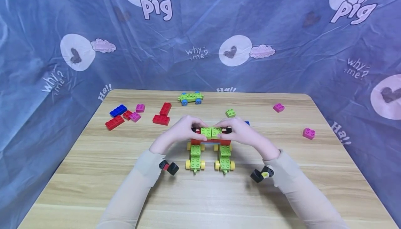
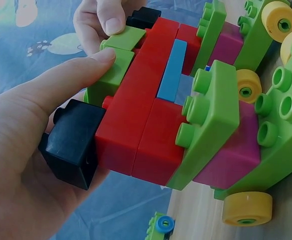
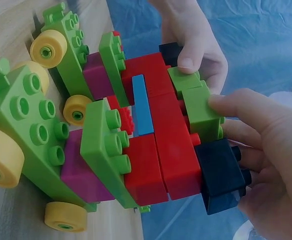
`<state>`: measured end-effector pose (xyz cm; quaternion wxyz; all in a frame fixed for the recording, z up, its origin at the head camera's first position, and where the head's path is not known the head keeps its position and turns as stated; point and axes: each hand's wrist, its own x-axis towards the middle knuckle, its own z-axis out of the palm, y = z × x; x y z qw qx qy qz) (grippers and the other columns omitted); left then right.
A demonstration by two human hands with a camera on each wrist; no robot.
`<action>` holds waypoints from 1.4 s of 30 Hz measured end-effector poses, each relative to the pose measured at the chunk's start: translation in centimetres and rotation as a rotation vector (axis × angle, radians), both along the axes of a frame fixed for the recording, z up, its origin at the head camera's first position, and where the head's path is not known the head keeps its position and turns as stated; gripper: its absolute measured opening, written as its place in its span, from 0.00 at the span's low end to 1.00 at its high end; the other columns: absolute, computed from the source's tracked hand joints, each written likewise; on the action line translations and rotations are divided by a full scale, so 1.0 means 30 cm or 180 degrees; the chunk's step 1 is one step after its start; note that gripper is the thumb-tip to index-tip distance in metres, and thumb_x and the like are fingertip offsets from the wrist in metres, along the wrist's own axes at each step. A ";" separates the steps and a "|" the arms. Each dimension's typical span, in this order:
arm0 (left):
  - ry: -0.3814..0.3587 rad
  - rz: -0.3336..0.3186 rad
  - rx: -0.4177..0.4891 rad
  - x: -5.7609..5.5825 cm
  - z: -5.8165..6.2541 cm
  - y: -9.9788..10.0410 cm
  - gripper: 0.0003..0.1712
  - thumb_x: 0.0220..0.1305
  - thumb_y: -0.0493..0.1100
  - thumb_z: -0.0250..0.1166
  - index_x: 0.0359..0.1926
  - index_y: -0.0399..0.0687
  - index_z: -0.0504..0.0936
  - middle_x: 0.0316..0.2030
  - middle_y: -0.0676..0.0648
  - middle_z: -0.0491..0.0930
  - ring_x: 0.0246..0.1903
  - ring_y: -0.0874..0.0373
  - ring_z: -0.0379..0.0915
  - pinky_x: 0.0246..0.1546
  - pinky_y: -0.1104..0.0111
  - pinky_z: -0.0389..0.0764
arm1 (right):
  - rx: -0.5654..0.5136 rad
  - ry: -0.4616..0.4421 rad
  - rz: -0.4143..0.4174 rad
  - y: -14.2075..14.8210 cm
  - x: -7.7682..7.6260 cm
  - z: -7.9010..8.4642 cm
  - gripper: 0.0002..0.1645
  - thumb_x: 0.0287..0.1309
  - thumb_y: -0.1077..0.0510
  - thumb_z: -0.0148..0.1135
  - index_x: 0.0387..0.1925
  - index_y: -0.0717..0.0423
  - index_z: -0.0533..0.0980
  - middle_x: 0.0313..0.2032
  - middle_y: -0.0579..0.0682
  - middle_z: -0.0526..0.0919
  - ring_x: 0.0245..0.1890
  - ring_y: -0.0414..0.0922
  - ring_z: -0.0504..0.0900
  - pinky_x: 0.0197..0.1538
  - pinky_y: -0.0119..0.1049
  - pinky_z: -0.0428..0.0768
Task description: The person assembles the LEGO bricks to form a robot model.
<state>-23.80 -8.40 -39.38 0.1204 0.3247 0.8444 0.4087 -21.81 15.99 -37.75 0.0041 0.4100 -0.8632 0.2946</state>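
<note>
Two light green square bricks sit side by side atop a built toy of toy building bricks. My left hand (image 1: 185, 128) pinches the left green brick (image 1: 205, 133), thumb in front and fingers behind. On the other side my right hand (image 1: 240, 131) pinches the right green brick (image 1: 217, 133). Beneath them are long red bricks (image 2: 135, 100), a thin blue piece (image 3: 142, 105), and black bricks (image 2: 73, 142) (image 3: 221, 175) at both ends. Purple bricks (image 3: 88, 167) join this upper part to two green wheeled bases (image 1: 195, 161) (image 1: 225, 161) with yellow wheels. The farther fingers are partly hidden.
Loose red bricks (image 1: 161, 119), a blue brick (image 1: 118, 110) and pink bricks (image 1: 140, 108) lie at the left. A green car base (image 1: 191, 98) with blue wheels stands at the back. A green brick (image 1: 230, 113) and pink bricks (image 1: 309, 133) lie toward the right.
</note>
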 end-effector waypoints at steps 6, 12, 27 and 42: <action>0.0004 0.0014 -0.0002 0.003 0.005 -0.002 0.23 0.51 0.45 0.75 0.49 0.42 0.84 0.42 0.47 0.86 0.43 0.58 0.80 0.50 0.66 0.79 | 0.0015 -0.0004 -0.0073 -0.003 -0.003 0.002 0.19 0.53 0.60 0.66 0.47 0.62 0.82 0.42 0.55 0.87 0.41 0.47 0.85 0.44 0.42 0.82; 0.0013 0.0030 -0.0008 0.004 0.003 0.000 0.24 0.51 0.46 0.75 0.49 0.43 0.84 0.43 0.48 0.86 0.43 0.59 0.80 0.48 0.67 0.79 | -0.0086 -0.0090 -0.0214 -0.009 0.001 0.000 0.19 0.49 0.56 0.70 0.44 0.60 0.83 0.40 0.54 0.87 0.37 0.44 0.84 0.41 0.39 0.82; 0.0026 0.0016 -0.0003 0.007 0.006 0.001 0.23 0.51 0.45 0.75 0.49 0.43 0.84 0.43 0.48 0.86 0.42 0.59 0.79 0.47 0.67 0.79 | 0.0071 -0.0144 -0.0175 -0.033 -0.003 0.018 0.20 0.50 0.56 0.73 0.44 0.62 0.83 0.41 0.56 0.87 0.39 0.48 0.85 0.42 0.41 0.84; 0.0010 0.0000 0.0045 0.008 0.006 0.003 0.23 0.50 0.45 0.75 0.48 0.43 0.85 0.41 0.48 0.86 0.37 0.62 0.78 0.41 0.70 0.79 | 0.0204 -0.0274 -0.0205 -0.048 -0.005 0.036 0.20 0.48 0.57 0.73 0.44 0.61 0.84 0.38 0.55 0.87 0.36 0.45 0.85 0.39 0.40 0.84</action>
